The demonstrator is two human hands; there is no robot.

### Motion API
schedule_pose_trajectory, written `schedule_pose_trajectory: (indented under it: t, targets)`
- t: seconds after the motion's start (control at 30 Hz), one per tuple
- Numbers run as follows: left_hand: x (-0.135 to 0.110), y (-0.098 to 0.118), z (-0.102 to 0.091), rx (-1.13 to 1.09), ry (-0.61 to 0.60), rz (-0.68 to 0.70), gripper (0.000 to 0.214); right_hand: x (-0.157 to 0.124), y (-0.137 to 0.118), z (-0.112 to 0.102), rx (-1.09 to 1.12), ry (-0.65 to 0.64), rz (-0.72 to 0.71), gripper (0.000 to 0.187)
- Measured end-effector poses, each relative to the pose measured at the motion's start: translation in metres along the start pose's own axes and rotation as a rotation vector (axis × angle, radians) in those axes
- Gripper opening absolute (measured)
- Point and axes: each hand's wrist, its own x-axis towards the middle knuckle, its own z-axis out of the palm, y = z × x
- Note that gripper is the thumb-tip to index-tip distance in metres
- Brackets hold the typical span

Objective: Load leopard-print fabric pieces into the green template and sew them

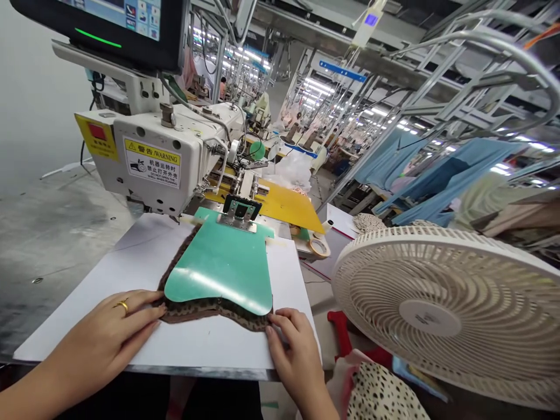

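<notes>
A green plastic template (223, 265) lies on the white work table (131, 256), with a strip of brown patterned fabric (205, 309) showing under its near edge. My left hand (111, 338), a gold ring on one finger, rests flat with its fingertips on the fabric's left end. The fingertips of my right hand (293, 350) press the fabric's right end at the template's corner. A metal clamp (238, 213) of the white sewing machine (153, 157) sits on the template's far end.
A white fan (446, 309) stands close on the right. Spotted fabric (380, 396) lies below it. A monitor (109, 26) hangs above the machine. A tape roll (319, 245) and a yellow board (284, 204) lie behind the template. Blue garments (437, 175) hang at right.
</notes>
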Motion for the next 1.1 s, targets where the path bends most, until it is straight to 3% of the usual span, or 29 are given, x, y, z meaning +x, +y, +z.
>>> schedule_pose_trajectory:
  t: [0.2,0.7,0.93,1.1]
  targets:
    - [-0.005,0.000,0.000,-0.067,0.103,0.131,0.038,0.001,-0.008,-0.005,-0.006,0.025,-0.018,0.020]
    - [-0.005,0.011,0.000,-0.082,0.092,0.084,0.021,0.004,-0.009,0.001,0.076,-0.022,-0.051,0.015]
    - [-0.003,-0.004,0.000,0.056,0.086,0.280,0.024,0.007,-0.013,0.002,0.077,-0.021,-0.013,0.015]
    - [0.002,-0.002,-0.003,0.066,0.110,0.319,0.022,0.007,-0.016,0.000,0.064,-0.021,-0.030,0.013]
